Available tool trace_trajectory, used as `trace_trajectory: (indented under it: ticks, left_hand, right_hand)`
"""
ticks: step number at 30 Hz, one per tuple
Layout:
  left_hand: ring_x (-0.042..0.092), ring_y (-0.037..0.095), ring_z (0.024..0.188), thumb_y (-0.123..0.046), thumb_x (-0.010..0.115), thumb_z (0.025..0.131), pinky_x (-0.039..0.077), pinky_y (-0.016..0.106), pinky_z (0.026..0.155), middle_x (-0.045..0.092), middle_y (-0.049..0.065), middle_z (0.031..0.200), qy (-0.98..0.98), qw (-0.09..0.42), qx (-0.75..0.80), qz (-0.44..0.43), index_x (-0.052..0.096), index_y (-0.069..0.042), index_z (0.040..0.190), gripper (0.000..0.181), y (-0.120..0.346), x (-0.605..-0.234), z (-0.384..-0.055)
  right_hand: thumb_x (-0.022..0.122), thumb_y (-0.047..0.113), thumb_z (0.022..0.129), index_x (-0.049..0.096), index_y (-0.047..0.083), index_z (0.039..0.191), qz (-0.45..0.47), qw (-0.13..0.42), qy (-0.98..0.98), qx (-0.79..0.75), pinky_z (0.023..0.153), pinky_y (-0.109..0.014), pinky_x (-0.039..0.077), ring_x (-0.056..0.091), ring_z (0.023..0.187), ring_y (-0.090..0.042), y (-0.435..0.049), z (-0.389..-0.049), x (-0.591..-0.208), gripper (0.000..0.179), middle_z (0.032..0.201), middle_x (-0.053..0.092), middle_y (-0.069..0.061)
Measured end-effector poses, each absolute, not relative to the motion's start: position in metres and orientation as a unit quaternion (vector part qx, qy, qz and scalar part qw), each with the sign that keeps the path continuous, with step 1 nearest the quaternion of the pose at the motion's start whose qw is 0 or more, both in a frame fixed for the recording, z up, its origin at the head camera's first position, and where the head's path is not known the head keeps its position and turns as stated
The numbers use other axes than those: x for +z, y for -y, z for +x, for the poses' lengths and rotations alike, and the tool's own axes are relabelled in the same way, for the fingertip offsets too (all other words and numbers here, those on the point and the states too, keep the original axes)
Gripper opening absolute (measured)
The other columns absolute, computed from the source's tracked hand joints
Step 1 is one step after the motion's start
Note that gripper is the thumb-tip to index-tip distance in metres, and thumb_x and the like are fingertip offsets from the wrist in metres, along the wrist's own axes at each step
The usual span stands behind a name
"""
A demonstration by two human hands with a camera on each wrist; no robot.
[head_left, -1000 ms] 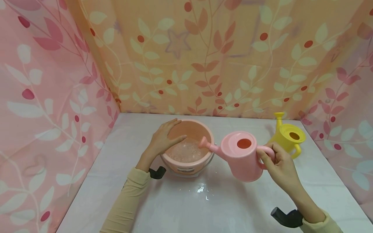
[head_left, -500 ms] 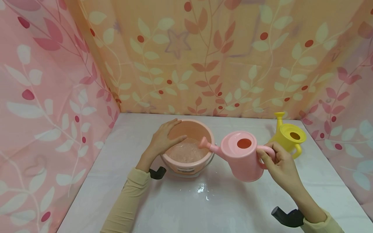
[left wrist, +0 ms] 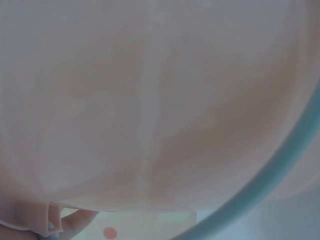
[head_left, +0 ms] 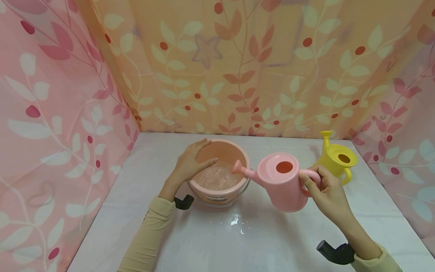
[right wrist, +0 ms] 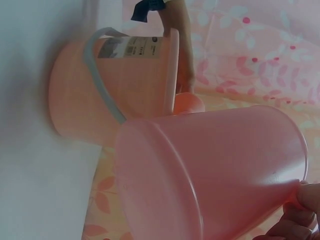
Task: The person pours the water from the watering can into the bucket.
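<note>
A pale orange bucket point(head_left: 204, 192) stands on the white-covered table with rippling water point(head_left: 217, 176) inside. My left hand point(head_left: 190, 162) holds its left rim, the thumb reaching over the opening; the left wrist view is mostly filled by the bucket's blurred wall point(left wrist: 125, 100). My right hand point(head_left: 327, 194) grips the handle of a pink watering can point(head_left: 283, 185), raised off the table. The can's spout head point(head_left: 239, 167) reaches over the bucket's right rim. In the right wrist view the can point(right wrist: 220, 170) tilts toward the bucket point(right wrist: 120, 85), whose grey bail handle point(right wrist: 95, 75) hangs at its side.
A yellow watering can point(head_left: 334, 160) stands at the back right, behind my right hand. Drops of water point(head_left: 234, 220) lie on the table point(head_left: 217, 245) in front of the bucket. Leaf-patterned cloth point(head_left: 244, 68) hangs at the back and on both sides.
The water surface in the bucket keeps rippling, its pattern shifting between frames. Both hands, the pink watering can and the bucket stay almost exactly where they were.
</note>
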State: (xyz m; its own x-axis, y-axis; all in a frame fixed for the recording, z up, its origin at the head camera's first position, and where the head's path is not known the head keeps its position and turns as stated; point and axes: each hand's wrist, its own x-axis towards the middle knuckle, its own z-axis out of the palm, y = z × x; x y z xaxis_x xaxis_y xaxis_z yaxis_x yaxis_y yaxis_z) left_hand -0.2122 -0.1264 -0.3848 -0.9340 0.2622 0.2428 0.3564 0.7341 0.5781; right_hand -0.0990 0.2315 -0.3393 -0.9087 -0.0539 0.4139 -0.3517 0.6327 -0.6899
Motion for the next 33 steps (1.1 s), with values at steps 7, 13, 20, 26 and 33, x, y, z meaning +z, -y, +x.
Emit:
trace_trajectory:
  ticks: [7,13,20,26,33]
  left_hand:
    - [0.023,0.014,0.129,-0.072,0.046,0.069,0.026,0.055,0.095,0.026,-0.013,0.140,0.929,0.069,-0.324,-0.165,0.034,-0.039,0.131,0.071,0.1263,-0.3842,-0.2114]
    - [0.023,0.014,0.129,-0.071,0.046,0.070,0.026,0.055,0.095,0.026,-0.014,0.140,0.929,0.069,-0.325,-0.163,0.034,-0.039,0.131,0.070,0.1262,-0.3838,-0.2109]
    - [0.023,0.014,0.129,-0.070,0.047,0.070,0.026,0.055,0.095,0.027,-0.014,0.140,0.926,0.076,-0.332,-0.166,0.034,-0.039,0.130,0.069,0.1267,-0.3849,-0.2098]
    - [0.023,0.014,0.129,-0.070,0.047,0.070,0.026,0.055,0.095,0.026,-0.014,0.140,0.925,0.074,-0.333,-0.167,0.034,-0.038,0.131,0.070,0.1271,-0.3848,-0.2098]
    - [0.022,0.014,0.129,-0.070,0.047,0.070,0.025,0.055,0.095,0.026,-0.014,0.140,0.925,0.073,-0.333,-0.168,0.034,-0.038,0.131,0.069,0.1270,-0.3845,-0.2095]
  right_hand:
    - [0.061,0.010,0.081,0.053,0.010,0.092,0.113,0.176,0.887,0.412,0.054,-0.020,0.049,0.048,0.065,-0.007,-0.2308,-0.0990,-0.3383,0.014,0.080,0.053,0.005]
    - [0.061,0.009,0.081,0.052,0.011,0.092,0.116,0.173,0.886,0.414,0.055,-0.020,0.050,0.049,0.065,-0.008,-0.2309,-0.0989,-0.3371,0.014,0.080,0.053,0.005]
    - [0.060,0.012,0.081,0.053,0.011,0.093,0.112,0.172,0.888,0.410,0.054,-0.021,0.050,0.049,0.066,-0.007,-0.2291,-0.0992,-0.3346,0.014,0.080,0.053,0.005]
    - [0.060,0.013,0.082,0.052,0.011,0.093,0.114,0.170,0.887,0.413,0.055,-0.021,0.050,0.050,0.066,-0.011,-0.2275,-0.1007,-0.3337,0.013,0.081,0.053,0.005]
    - [0.060,0.013,0.082,0.052,0.012,0.092,0.114,0.174,0.890,0.406,0.054,-0.020,0.049,0.049,0.065,-0.007,-0.2264,-0.1032,-0.3341,0.013,0.080,0.053,0.005]
